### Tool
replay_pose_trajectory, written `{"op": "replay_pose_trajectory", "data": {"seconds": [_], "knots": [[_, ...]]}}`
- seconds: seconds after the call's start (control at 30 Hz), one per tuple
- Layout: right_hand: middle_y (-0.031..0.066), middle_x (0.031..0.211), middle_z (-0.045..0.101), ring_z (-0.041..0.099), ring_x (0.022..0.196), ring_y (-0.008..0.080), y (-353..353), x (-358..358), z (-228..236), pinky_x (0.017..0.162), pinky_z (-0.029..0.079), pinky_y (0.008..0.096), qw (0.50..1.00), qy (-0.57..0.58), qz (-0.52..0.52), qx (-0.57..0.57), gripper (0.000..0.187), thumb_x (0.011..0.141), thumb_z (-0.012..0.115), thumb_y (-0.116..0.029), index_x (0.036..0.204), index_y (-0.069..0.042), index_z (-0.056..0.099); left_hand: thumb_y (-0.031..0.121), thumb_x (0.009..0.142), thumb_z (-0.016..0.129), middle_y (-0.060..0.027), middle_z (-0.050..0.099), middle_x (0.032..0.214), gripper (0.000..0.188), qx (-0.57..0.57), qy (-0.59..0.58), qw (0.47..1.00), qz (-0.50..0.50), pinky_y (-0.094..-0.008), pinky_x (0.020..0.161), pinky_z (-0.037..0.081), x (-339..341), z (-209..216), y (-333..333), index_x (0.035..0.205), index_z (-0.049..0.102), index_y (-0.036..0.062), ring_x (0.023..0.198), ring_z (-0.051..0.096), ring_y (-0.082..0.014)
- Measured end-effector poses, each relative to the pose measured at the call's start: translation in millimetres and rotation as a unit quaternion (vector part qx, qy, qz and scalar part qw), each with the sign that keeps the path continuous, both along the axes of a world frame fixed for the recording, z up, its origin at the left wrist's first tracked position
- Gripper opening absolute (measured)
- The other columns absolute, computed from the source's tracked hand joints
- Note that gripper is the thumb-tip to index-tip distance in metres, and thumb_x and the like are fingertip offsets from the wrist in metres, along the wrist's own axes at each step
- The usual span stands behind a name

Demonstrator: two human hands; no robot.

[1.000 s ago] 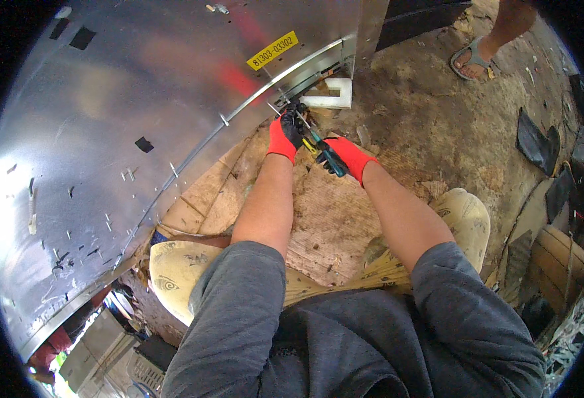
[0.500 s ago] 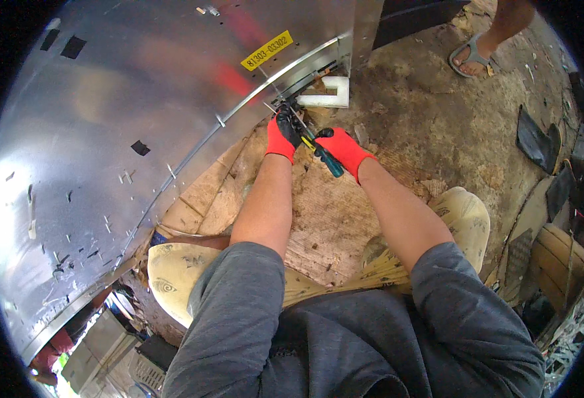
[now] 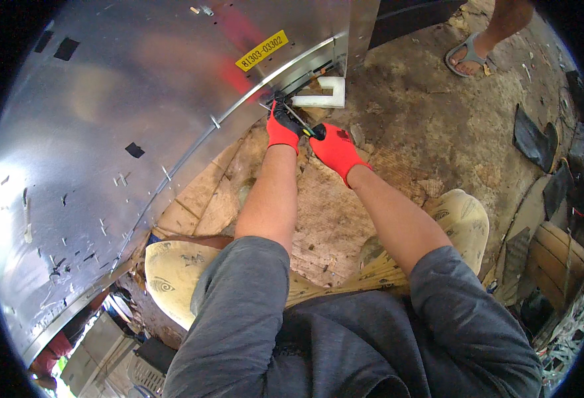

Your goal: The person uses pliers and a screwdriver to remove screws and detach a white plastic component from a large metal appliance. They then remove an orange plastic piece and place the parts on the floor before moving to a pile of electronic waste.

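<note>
My right hand (image 3: 336, 147), in a red glove with black fingers, is closed round the handle of a screwdriver (image 3: 296, 118). Most of that handle is hidden in the palm; a bit of yellow and green shows at its front. The thin metal shaft slants up and left toward the lower edge of a large silver metal panel (image 3: 106, 126). At the shaft's far end, my left hand (image 3: 283, 125), gloved alike, has its fingers bent together against dark parts at the panel's edge. What those fingers hold is hidden.
Right beside the left hand lies a white U-shaped block (image 3: 318, 101). Worn cardboard (image 3: 325, 225) covers the ground between my knees. Another person's sandalled foot (image 3: 467, 58) stands at the upper right. Dark scraps (image 3: 534, 138) lie on the right. Small wires stick out of the panel.
My right hand has rolled over the screwdriver and covers the handle that stuck out below it. My left hand has shifted slightly upward along the panel's edge.
</note>
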State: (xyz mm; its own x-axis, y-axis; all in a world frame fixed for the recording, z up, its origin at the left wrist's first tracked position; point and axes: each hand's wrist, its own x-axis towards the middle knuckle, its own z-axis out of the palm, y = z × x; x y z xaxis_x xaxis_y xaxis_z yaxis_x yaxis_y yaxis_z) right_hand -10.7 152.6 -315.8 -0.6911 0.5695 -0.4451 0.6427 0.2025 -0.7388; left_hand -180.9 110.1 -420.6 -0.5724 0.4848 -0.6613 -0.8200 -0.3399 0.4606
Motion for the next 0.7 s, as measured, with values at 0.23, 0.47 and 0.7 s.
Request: {"op": "replay_pose_trajectory", "data": {"seconds": [0.23, 0.47, 0.7], "knots": [[0.0199, 0.119, 0.053, 0.056, 0.105, 0.0377, -8.4, 1.6, 4.7, 0.086, 0.048, 0.0440, 0.989, -0.038, -0.028, 0.139, 0.054, 0.074, 0.068, -0.026, 0.122, -0.008, 0.050, 0.035, 0.084, 0.063, -0.0046, 0.060, 0.085, 0.022, 0.039, 0.020, 0.999, 0.005, -0.0397, 0.077, 0.048, 15.8, 36.2, 5.4, 0.085, 0.061, 0.0133, 0.083, 0.056, -0.0245], [0.0169, 0.103, 0.059, 0.061, 0.090, 0.0322, 14.4, 13.1, 7.0, 0.078, 0.051, 0.0411, 0.999, -0.035, -0.015, 0.024, 0.044, 0.074, 0.068, -0.023, 0.112, -0.006, 0.054, 0.020, 0.084, 0.054, -0.0034, 0.055, 0.078, 0.009, 0.016, 0.047, 0.997, 0.058, -0.0383, 0.068, 0.046, 11.1, 32.9, 2.3, 0.083, 0.057, 0.0119, 0.069, 0.052, -0.0218], [0.0146, 0.086, 0.063, 0.063, 0.063, 0.0244, 46.2, 40.2, 8.5, 0.052, 0.054, 0.0372, 0.853, 0.111, -0.148, -0.488, 0.027, 0.090, 0.058, -0.025, 0.112, -0.009, 0.054, 0.024, 0.085, 0.050, -0.0069, 0.059, 0.083, 0.022, 0.050, 0.041, 0.994, -0.092, -0.0463, 0.076, 0.050, 3.6, 24.6, -21.2, 0.093, 0.063, 0.0083, 0.081, 0.057, -0.0237]]}}
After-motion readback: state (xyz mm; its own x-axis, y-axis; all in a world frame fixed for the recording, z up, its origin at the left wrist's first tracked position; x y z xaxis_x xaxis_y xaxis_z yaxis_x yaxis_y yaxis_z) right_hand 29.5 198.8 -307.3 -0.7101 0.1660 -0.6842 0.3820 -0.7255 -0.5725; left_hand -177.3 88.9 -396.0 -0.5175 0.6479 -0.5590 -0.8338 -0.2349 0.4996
